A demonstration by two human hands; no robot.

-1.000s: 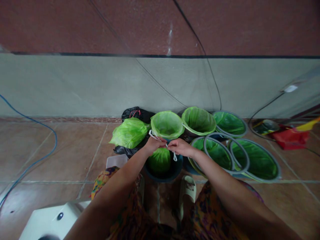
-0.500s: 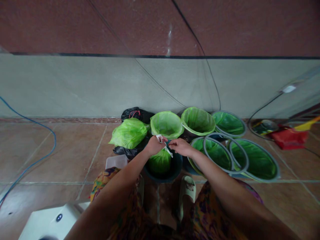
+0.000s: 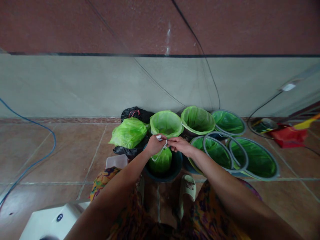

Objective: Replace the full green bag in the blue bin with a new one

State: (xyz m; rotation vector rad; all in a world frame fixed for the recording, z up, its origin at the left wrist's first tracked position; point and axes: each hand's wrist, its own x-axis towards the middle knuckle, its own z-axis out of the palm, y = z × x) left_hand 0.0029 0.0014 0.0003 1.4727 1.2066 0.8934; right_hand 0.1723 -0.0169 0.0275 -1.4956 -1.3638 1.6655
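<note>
- The room had a wall [image 3: 100, 86], red on top and gray below, and a brown tile floor [image 3: 70, 153].
- A dark bin [image 3: 177, 164] stood on the floor just past your feet.
- The green bag [image 3: 162, 163] sat inside the dark bin, round and full, with white string [image 3: 159, 137] at its top.
- Your left hand [image 3: 156, 145] was right above the dark bin, fingers closed around the white string.
- Your right hand [image 3: 179, 145] was over the dark bin too, its fingertips pinching the same string. Your hands were close together; you could not tell if they touched.
- Left of the dark bin lay a bright green bag [image 3: 128, 133] and a clear box [image 3: 116, 162].
- Behind the dark bin stood a pale green lined bin [image 3: 166, 123].
- Far right of the dark bin lay a red dustpan [image 3: 290, 136].
</note>
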